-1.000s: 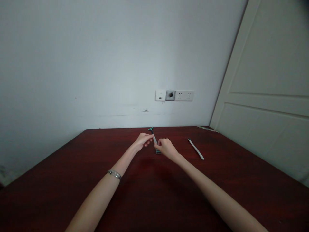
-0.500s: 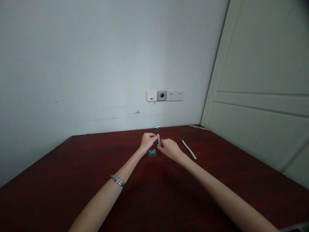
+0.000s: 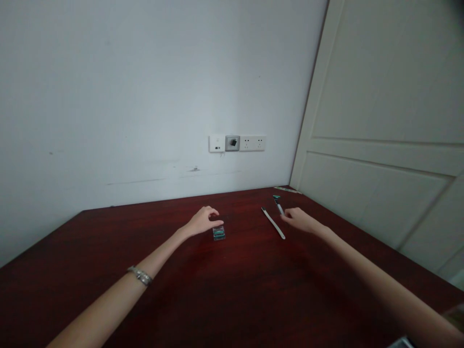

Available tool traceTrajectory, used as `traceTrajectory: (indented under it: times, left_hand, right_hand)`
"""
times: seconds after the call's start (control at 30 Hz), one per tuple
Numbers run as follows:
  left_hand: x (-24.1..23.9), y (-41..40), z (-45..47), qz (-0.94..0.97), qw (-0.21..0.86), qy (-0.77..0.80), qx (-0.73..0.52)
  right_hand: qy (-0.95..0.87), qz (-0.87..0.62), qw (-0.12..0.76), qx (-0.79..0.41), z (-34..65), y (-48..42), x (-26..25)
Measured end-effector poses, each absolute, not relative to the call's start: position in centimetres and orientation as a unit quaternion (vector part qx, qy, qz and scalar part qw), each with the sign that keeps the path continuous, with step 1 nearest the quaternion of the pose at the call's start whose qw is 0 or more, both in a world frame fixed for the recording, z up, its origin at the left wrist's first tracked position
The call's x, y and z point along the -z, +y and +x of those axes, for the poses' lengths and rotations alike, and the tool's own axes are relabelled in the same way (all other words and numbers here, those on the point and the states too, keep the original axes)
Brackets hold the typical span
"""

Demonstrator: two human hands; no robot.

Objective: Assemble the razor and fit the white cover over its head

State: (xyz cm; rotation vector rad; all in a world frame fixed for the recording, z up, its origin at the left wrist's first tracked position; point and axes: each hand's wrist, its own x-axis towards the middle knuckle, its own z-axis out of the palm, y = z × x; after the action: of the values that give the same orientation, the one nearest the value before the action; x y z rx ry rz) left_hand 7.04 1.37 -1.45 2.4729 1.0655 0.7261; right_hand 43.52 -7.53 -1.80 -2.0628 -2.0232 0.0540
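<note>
My left hand [image 3: 203, 221] rests curled on the dark red table [image 3: 232, 285], its fingertips touching a small clear case of teal razor cartridges [image 3: 218, 233]. Farther right, my right hand [image 3: 299, 220] pinches the handle of a razor [image 3: 278, 205] whose teal head points toward the wall. Just left of that hand a second white handle [image 3: 273, 223] lies flat on the table, apart from both hands.
A white wall with a row of sockets [image 3: 237, 143] stands behind the table. A pale door [image 3: 384, 125] closes off the right side. A thin strip [image 3: 287, 190] lies at the table's far right corner. A silver bracelet [image 3: 140, 275] is on my left wrist.
Both hands were together on the razor. The left hand has let go and dropped to the cartridge case. The right hand has carried the razor rightward, past the loose handle.
</note>
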Motion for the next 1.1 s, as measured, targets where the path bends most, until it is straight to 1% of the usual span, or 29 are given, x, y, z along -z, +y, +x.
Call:
traceTrajectory:
  times: [0.13,0.2,0.37,0.5,0.63,1.1]
  left_hand:
    - [2.1,1.8,5.7,0.866,0.23,0.387,-0.217]
    - [2.2,1.8,5.4,0.869,0.236,0.388,-0.195]
    - [2.0,1.0,4.8,0.915,0.152,0.348,-0.132]
    - [1.9,0.3,4.5,0.932,0.123,0.327,-0.096]
    - [2.3,0.2,4.3,0.936,0.115,0.323,-0.076]
    - [2.8,0.3,3.5,0.936,0.115,0.322,-0.081]
  right_hand:
    - [-0.694,-0.712,0.093,-0.05,46.4,-7.4,4.0]
    - [-0.699,-0.707,0.086,-0.062,46.5,-7.2,4.7]
    - [-0.713,-0.694,0.074,-0.073,45.6,-6.2,5.0]
    - [-0.711,-0.697,0.056,-0.078,45.1,-5.4,4.8]
    - [-0.714,-0.696,0.04,-0.065,45.2,-5.0,4.8]
    - [-0.7,-0.711,0.05,-0.047,45.6,-4.5,5.6]
